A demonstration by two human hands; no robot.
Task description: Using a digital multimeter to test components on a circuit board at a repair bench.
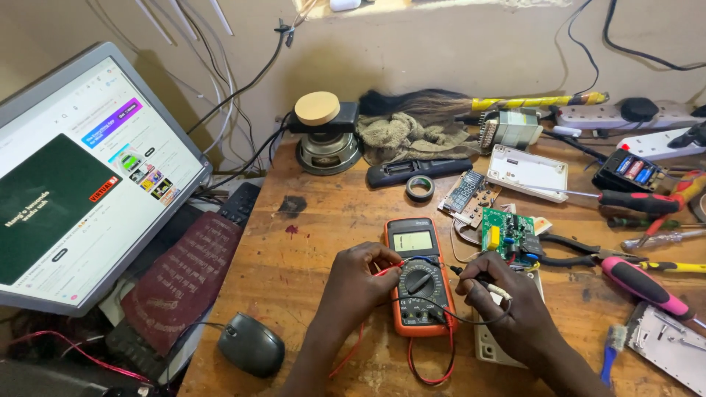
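Orange multimeter (417, 276), flat on wooden bench (309, 235), centre. Left hand (357, 283), at its 9 o'clock, pinches red probe lead (388, 270) beside the dial. Right hand (507, 301), at 3 o'clock, grips black probe (491, 285). Green circuit board (507, 237) at 1 o'clock.

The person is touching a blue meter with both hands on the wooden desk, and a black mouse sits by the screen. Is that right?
Not quite. The meter is orange, not blue, as the head view shows. The rest holds: the left hand and right hand are both at it on the wooden desk, and a black mouse sits by the screen.
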